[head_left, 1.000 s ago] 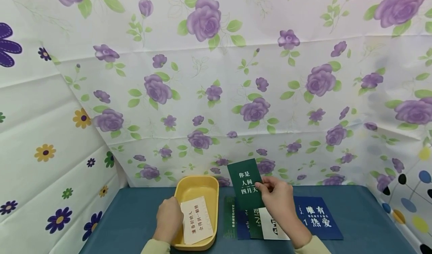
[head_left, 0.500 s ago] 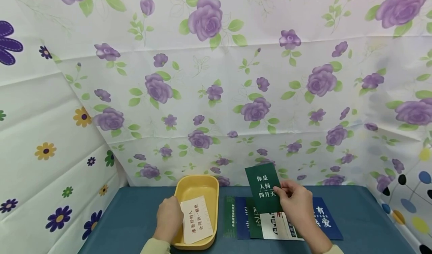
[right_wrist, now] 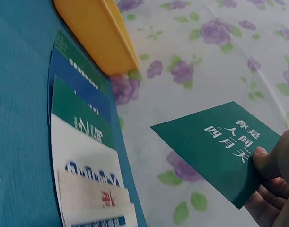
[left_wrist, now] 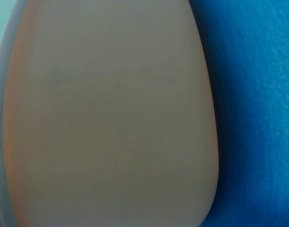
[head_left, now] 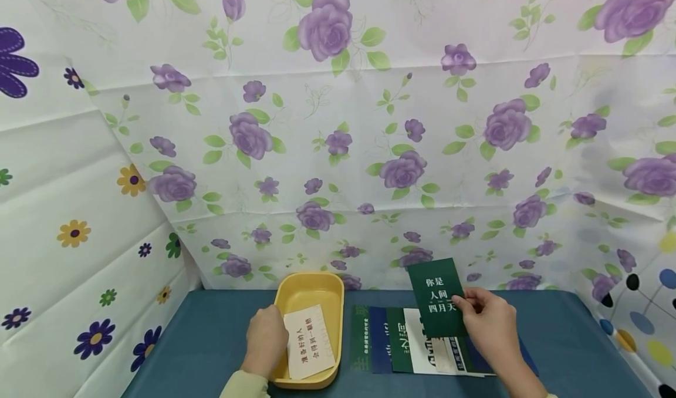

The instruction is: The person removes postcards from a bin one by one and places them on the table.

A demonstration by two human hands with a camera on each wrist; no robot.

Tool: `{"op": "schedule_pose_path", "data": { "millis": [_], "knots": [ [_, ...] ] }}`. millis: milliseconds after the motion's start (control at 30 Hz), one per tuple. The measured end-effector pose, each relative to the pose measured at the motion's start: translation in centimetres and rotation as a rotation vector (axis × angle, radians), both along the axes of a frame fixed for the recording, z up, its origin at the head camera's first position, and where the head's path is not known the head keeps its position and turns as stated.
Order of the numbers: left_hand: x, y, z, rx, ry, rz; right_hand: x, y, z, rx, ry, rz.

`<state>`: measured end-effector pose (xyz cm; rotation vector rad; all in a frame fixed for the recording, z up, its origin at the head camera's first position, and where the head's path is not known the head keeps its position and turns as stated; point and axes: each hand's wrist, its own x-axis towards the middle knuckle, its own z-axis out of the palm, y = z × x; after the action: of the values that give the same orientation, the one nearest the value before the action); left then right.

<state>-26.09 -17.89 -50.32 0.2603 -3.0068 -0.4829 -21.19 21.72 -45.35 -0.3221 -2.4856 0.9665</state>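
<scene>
Between thumb and fingers, my right hand (head_left: pixel 488 319) pinches a dark green card (head_left: pixel 439 299) with white Chinese characters, raised over a row of overlapping cards. In the right wrist view the thumb (right_wrist: pixel 268 161) presses the card's printed face near one edge. My left hand (head_left: pixel 266 338) grips the left rim of a yellow tray (head_left: pixel 338 321), its fingertips hidden. Inside that tray lies a cream card (head_left: pixel 308 342) with dark red characters. The tray's outer wall (left_wrist: pixel 116 113) fills most of the left wrist view.
Overlapping cards lie right of the tray: a green one (head_left: pixel 360 342), a blue one (head_left: pixel 380 351), another green one (head_left: pixel 399 339), a white one (head_left: pixel 418 351) and others partly behind my right hand. A blue-green table (head_left: pixel 179 339) meets a floral curtain (head_left: pixel 348 151) behind.
My right hand has moved to the right along the row, carrying the green card with it and lowering it slightly. My left hand and the tray have stayed in place.
</scene>
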Motion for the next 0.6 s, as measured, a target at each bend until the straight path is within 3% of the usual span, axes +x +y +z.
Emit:
{"op": "schedule_pose_path", "data": {
  "millis": [300,600],
  "knots": [
    [-0.2,0.1,0.0,0.002,-0.02,0.002,0.7,4.3,-0.2,0.005,-0.024,-0.099],
    [-0.2,0.1,-0.3,0.0,0.02,0.01,1.6,10.0,-0.2,0.002,-0.158,-0.226]
  ]
}}
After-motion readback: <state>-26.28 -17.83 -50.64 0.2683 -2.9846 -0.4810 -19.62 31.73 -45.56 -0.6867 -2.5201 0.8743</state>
